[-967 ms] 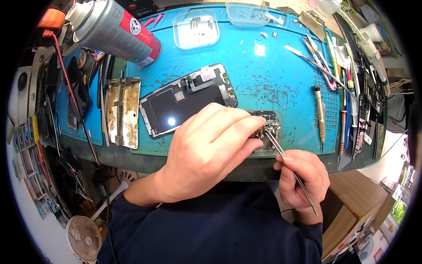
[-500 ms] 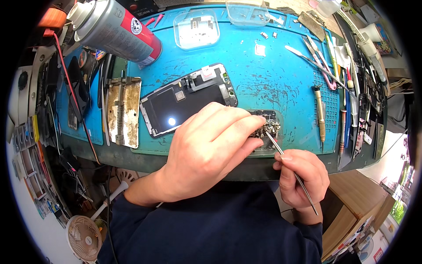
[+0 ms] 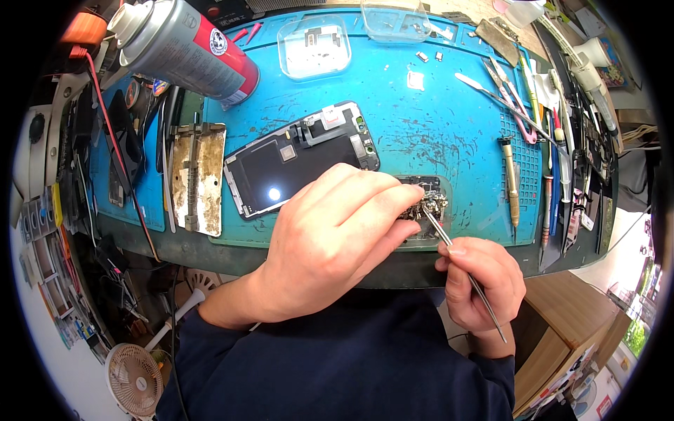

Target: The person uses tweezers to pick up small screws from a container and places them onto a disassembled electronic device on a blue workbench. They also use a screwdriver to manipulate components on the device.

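My right hand grips thin metal tweezers between thumb and fingers, at the table's front edge. Their tips reach into a dense heap of tiny metal and dark parts in a shallow clear tray. From the left, my left hand reaches over the heap with bent fingers. Its forefinger and thumb close in on the tray's left part; what they grip is hidden behind them. Beyond that hand lies a phone screen assembly, its black back facing up, partly covered by my knuckles.
A tall spray can stands at the back left. Clear boxes with small parts sit at the far side of the blue mat. A stained metal holder lies left; tweezers, a brush-like tool and other tools line the right.
The tweezer tips have shifted very slightly within the heap of parts. Both hands otherwise keep their places.
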{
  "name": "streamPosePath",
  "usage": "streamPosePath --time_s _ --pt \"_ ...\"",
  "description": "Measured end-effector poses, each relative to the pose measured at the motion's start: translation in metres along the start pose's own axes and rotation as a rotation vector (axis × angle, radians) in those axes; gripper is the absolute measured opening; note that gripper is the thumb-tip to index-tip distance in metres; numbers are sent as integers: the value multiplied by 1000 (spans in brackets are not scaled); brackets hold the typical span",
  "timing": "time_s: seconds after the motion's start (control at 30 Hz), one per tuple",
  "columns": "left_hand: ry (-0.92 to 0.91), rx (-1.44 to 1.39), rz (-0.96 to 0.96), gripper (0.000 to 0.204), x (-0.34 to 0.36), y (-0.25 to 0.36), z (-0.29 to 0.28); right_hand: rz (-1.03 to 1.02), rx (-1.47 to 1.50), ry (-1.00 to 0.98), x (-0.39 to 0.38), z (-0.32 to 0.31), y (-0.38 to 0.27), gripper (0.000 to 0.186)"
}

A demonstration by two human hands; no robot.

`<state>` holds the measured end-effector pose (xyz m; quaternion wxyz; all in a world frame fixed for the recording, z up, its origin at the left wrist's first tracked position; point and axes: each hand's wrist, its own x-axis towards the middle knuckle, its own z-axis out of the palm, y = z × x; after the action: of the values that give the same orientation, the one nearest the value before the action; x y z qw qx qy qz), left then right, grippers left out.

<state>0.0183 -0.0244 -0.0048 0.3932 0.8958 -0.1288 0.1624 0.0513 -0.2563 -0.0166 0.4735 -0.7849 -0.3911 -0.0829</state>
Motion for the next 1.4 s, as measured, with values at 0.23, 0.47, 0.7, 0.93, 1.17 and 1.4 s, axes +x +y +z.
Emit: streamPosePath --time_s 0.23,0.47,0.7,0.93,1.17,1.4 --pt "4 -8 -1 41 0 1 0 -21 8 -8 1 -1 0 23" --pt "20 -35 -41 43 3 8 -4 -53 93 18 -2 -4 -1 17" --pt "122 -94 134 33 1 5 -4 52 346 -4 -2 -12 3 9" --pt "139 -107 169 31 0 3 -2 122 437 -9 0 -14 1 8" --pt "142 -90 182 31 0 4 -1 173 528 23 -3 -15 3 10" --pt "191 -56 125 29 1 2 -3 255 485 96 -6 -13 0 11"
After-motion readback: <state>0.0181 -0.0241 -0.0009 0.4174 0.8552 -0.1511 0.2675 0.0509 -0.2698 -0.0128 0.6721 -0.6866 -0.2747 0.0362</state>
